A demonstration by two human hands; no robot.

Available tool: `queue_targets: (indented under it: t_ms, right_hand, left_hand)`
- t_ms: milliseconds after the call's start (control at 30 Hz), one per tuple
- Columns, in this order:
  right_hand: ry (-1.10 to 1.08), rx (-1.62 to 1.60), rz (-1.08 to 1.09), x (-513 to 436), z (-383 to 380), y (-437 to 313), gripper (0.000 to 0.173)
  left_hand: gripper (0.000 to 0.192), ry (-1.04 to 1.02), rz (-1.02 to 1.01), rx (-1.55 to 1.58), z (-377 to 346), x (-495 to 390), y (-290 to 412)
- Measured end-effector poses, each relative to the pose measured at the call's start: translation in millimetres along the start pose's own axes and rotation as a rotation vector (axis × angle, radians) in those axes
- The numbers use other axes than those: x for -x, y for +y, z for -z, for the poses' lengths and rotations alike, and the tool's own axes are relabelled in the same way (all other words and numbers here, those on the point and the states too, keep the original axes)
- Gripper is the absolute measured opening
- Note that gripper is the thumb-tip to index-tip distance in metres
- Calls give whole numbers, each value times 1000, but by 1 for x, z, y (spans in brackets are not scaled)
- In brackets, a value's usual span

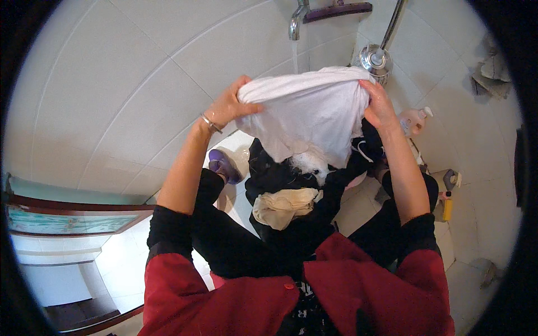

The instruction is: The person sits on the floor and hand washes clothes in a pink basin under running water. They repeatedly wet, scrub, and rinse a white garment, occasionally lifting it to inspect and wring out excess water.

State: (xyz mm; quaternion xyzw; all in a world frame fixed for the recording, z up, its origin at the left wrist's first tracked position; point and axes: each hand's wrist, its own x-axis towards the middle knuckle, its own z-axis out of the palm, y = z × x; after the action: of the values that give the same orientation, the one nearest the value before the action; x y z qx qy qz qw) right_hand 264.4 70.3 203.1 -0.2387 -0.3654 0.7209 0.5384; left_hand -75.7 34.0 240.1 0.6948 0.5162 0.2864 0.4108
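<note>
A wet white cloth garment is stretched between my two hands below a chrome faucet, from which water runs. My left hand grips its left end, with a bangle on the wrist. At the other end my right hand pinches the fabric's upper corner. White suds show under the garment's lower edge, on dark wet clothing. Nearer my body, a crumpled cream cloth lies on the dark clothing. What supports this pile is mostly hidden.
A pink pump bottle stands by the right wall, with a yellow bottle nearer. A chrome fitting with a pipe is beside the faucet. Purple shoes are on the tiled floor. A framed door is at left.
</note>
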Motion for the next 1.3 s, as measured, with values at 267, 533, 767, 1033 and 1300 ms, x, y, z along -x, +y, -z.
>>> queue_targets:
  t_ms: [267, 533, 767, 1033, 1300]
  right_hand:
    - [114, 87, 82, 1, -7, 5, 31]
    - [-328, 909, 19, 30, 53, 53, 23]
    - [-992, 1562, -829, 113, 99, 171, 53]
    - [-420, 1488, -653, 114, 111, 198, 78]
    - [-443, 1418, -258, 116, 80, 234, 69]
  left_hand:
    - [33, 306, -265, -344, 2, -7, 46]
    - [32, 231, -571, -674, -59, 51, -42]
    - [20, -609, -203, -506, -189, 155, -135]
    - [40, -506, 50, -379, -197, 146, -135]
    - [42, -379, 378, -524, -202, 138, -140]
